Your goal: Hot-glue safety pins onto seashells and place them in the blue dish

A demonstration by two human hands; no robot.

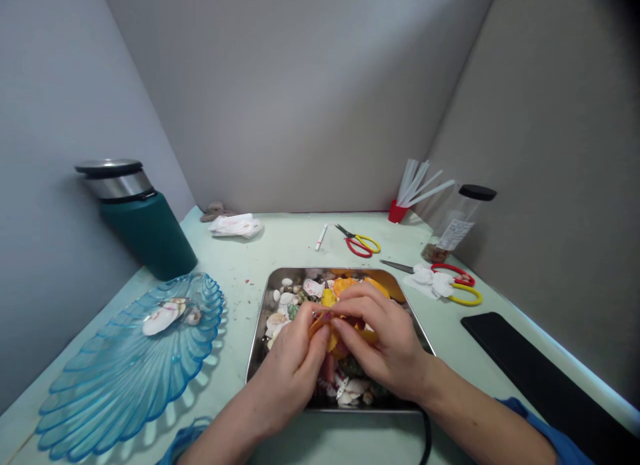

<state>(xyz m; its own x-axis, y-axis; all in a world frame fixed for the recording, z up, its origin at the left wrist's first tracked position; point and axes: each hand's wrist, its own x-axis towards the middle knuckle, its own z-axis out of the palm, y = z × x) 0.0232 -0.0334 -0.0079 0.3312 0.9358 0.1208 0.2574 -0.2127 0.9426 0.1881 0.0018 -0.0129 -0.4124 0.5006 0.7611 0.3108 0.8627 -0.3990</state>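
Observation:
My left hand (293, 362) and my right hand (383, 338) meet above a metal tray (259, 325). Between their pinched fingertips is a small orange piece (318, 324) with a purple spot on it; fingers cover most of it, so its kind is unclear. Beneath and around my hands, the tray holds white shells (314, 288), small snail shells, and bright orange and yellow pieces (344, 286). More pale shells (354, 389) lie at the tray's near side, partly behind my left hand.
A blue shell-shaped dish (135, 378) with a few shells and a green bottle (147, 232) stand left. Behind the tray lie a white marker (321, 237) and scissors (359, 242). At right are more scissors (453, 275), a jar (453, 222), a red cup (398, 212) of white sticks, and a black pad (525, 365).

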